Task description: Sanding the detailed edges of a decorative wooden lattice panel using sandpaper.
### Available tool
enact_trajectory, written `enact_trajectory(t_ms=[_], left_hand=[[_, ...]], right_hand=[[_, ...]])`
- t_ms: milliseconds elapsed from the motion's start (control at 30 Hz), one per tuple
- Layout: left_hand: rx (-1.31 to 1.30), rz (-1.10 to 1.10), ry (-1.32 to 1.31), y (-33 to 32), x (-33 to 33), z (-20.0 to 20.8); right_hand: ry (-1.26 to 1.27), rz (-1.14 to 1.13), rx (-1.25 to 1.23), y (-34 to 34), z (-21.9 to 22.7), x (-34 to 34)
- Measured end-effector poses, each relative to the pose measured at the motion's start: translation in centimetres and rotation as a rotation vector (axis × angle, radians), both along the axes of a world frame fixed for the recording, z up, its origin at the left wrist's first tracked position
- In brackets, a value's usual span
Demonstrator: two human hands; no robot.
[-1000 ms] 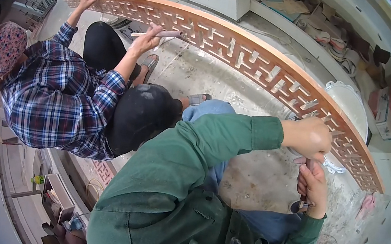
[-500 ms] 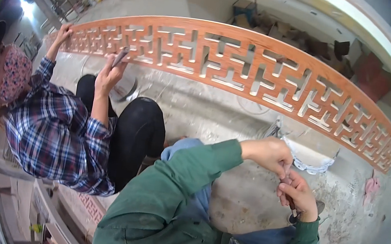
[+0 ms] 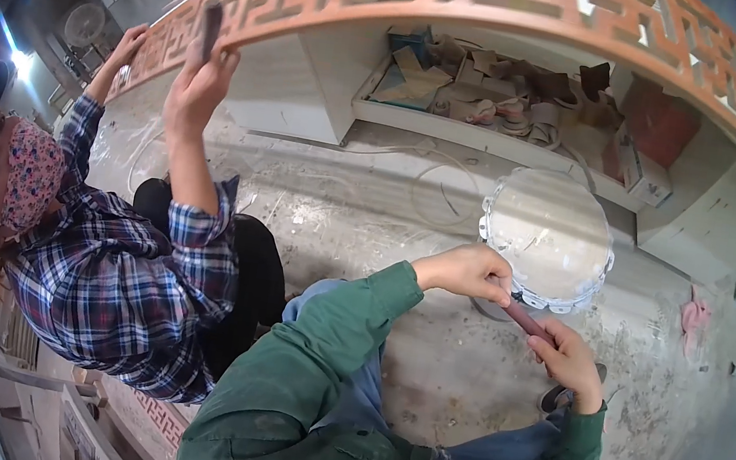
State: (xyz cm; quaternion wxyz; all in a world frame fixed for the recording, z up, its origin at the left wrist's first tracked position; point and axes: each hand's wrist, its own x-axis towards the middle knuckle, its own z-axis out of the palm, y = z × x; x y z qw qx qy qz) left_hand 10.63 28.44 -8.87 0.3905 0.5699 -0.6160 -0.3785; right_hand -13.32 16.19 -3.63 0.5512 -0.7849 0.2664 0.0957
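My left hand pinches one end of a narrow reddish-brown strip, which looks like folded sandpaper. Its other end sits between the thumb and fingers of my right hand. The strip slants down to the right, in front of my knees. Beyond my hands, apart from them, an orange-brown wooden lattice panel with cut-out fretwork spans the view. At its left part a co-worker's raised hand holds a dark, blurred block-like piece; their other hand touches the panel's far left end.
A bucket-like round white lid with a tabbed rim stands just past my hands. Behind it, an open compartment holds scraps and boxes. A pink cloth lies on the right. The co-worker in a plaid shirt sits close on my left.
My hands have drawn apart, the left one moving left, exposing the strip's length. The panel appears higher, uncovering the compartment and round lid. The co-worker's hand with the dark piece is higher.
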Motion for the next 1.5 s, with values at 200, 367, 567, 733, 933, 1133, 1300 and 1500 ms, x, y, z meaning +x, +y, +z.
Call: enact_trajectory(t_ms=[200,367,567,733,933,1133,1300,1500], left_hand=[[-0.017,0.030,-0.002,1.5,-0.6,-0.2],[-0.036,0.041,-0.063,2.7,-1.2,0.8],[-0.160,0.174,-0.192,5.0,-2.2,0.1],[-0.178,0.250,0.258,5.3,-1.9,-1.0],[-0.022,0.262,0.508,5.7,-2.6,0.9],[-0.041,0.319,0.501,5.1,-2.7,0.3],[-0.047,0.347,0.485,4.1,-2.1,-0.5],[-0.041,0.326,0.498,2.5,0.1,-1.6]], right_hand=[[-0.043,0.026,-0.043,1.1,-0.4,-0.4],[-0.124,0.008,-0.042,1.7,-1.8,-1.3],[-0.179,-0.008,-0.031,3.9,-2.6,-2.8],[-0.226,-0.045,0.025,4.0,-2.3,-3.7],[-0.298,-0.082,0.053,4.1,-1.9,-4.8],[-0.196,-0.164,0.137,3.4,-1.9,-5.2],[-0.267,-0.194,0.129,2.2,-3.6,-4.8],[-0.252,-0.225,0.134,0.9,-3.7,-2.7]])
